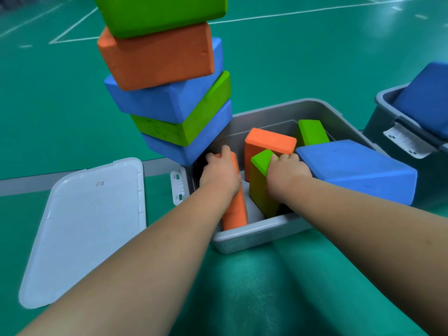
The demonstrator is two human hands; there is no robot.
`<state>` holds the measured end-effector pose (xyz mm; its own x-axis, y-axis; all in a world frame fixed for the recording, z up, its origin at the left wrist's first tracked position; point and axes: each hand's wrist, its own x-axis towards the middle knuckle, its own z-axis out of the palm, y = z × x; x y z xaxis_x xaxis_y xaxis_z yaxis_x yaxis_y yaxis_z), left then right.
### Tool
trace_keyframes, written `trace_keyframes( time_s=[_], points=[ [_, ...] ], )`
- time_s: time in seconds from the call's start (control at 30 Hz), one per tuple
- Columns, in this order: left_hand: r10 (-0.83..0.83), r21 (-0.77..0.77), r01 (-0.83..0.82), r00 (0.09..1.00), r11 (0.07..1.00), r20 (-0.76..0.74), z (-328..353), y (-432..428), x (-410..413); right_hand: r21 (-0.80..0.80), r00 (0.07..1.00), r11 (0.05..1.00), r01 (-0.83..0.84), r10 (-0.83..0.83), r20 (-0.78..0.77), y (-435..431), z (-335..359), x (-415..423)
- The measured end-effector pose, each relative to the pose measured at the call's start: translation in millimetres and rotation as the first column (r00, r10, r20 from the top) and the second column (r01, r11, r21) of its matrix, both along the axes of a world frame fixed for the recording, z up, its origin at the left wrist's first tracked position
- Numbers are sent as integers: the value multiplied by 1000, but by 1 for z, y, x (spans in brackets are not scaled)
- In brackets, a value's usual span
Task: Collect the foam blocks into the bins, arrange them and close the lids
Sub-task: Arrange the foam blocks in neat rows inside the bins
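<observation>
Down inside the bin, my left hand curls round the top of an orange block standing on edge by the nine o'clock wall. My right hand grips an upright green block just beside it, both on edge, I judge, so more fit. A blue block lies tilted over the three o'clock rim, a leaning stack stands at eleven o'clock, and the lid lies on the floor at eight o'clock.
</observation>
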<state>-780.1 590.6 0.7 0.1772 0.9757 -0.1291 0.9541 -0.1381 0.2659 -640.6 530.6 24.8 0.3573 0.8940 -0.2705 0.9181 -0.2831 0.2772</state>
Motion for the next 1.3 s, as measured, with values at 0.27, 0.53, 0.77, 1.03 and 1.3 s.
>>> trace_keyframes(
  time_s=[0.27, 0.53, 0.77, 1.03, 1.3],
  points=[
    [1, 77, 19, 967, 997, -254, 25, -23, 3, -17, 995, 1000, 24, -25, -95, 9, 1, 5],
    [32, -32, -34, 998, 999, -60, 26, -22, -34, -22, 981, 997, 68, -70, -180, 5, 3, 2],
    [192, -170, -215, 971, 962, -141, 27, -24, -20, -55, 977, 995, 82, -91, -194, 3, 4, -2],
    [-192, -265, 124, 948, 956, -252, 73, -32, -20, 275, 917, 910, -312, 364, -163, 1, 11, -6],
    [-28, -390, 57, 997, 919, 79, 82, -26, -76, 288, 879, 894, -343, 414, -237, 17, 0, -51]
  ],
)
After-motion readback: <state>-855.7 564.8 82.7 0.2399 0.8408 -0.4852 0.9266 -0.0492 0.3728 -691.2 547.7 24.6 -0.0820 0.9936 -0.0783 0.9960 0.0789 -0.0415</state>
